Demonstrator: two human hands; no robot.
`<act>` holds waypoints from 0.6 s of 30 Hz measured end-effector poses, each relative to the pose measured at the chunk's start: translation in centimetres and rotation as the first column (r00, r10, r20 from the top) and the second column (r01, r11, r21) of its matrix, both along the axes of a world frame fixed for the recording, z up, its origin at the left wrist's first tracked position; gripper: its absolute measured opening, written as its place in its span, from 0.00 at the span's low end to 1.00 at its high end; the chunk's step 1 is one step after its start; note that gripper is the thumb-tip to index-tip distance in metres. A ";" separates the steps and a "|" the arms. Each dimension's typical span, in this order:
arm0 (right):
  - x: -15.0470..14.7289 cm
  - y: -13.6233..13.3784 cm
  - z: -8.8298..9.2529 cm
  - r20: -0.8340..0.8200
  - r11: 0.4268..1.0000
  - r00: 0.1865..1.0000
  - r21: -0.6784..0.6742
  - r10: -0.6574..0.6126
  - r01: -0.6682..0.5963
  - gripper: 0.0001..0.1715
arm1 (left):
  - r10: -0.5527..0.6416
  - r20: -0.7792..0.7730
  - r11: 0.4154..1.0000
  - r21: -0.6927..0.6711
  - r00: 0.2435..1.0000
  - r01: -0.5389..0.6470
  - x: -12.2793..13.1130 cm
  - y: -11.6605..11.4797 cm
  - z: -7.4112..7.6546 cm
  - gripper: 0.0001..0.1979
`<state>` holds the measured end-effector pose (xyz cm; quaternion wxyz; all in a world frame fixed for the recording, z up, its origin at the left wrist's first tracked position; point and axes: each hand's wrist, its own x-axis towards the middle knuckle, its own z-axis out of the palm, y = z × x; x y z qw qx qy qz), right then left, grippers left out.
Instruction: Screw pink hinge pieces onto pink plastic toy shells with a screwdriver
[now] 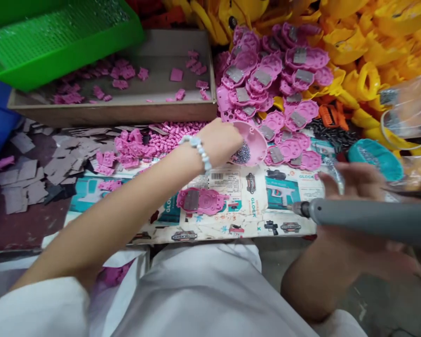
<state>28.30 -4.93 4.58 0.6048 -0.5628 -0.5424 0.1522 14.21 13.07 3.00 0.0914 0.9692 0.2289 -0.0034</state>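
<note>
My left hand (pixel 220 140) reaches forward into a small pink bowl (pixel 254 142) that holds tiny metal screws (pixel 243 154); its fingertips are hidden inside the bowl. A white bead bracelet (pixel 199 149) sits on that wrist. My right hand (pixel 351 187) is closed around a grey electric screwdriver (pixel 368 217) held level, tip pointing left. A pink plastic part with a grey metal plate (pixel 200 200) lies on the printed cardboard sheet (pixel 231 229) between my hands.
A heap of assembled pink parts (pixel 273 79) lies behind the bowl, yellow plastic parts (pixel 365 42) beyond it. A cardboard tray (pixel 133 110) with pink bits, a green crate (pixel 56 42), loose grey plates (pixel 31 173), small pink pieces (pixel 161 140) and a teal bowl (pixel 375 159) surround the work area.
</note>
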 end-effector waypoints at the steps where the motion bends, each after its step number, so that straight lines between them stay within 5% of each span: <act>1: 0.4 0.3 0.0 -0.058 0.996 0.997 0.071 0.059 -0.055 0.35 | 0.007 -0.013 1.000 -0.006 1.000 -0.007 0.7 0.8 -0.3 0.09; 5: 0.1 1.2 0.8 -0.099 0.968 0.967 0.113 0.236 -0.224 0.22 | 0.033 0.057 0.999 0.016 0.998 -0.034 1.6 2.2 -1.4 0.08; 10: -2.1 2.1 1.4 -0.205 0.996 0.979 0.083 -0.024 0.041 0.20 | 0.025 0.127 0.996 0.076 0.992 -0.035 0.1 1.4 -0.9 0.06; 14: -3.2 3.7 0.9 -0.275 0.968 0.956 0.249 0.102 -0.032 0.16 | 0.113 0.200 0.990 0.067 0.973 -0.128 -1.0 0.3 -0.9 0.10; 18: -4.4 4.9 0.9 -0.279 0.958 0.956 0.288 0.086 -0.002 0.11 | 0.181 0.264 0.981 0.015 0.948 -0.191 -1.4 -0.3 -1.3 0.12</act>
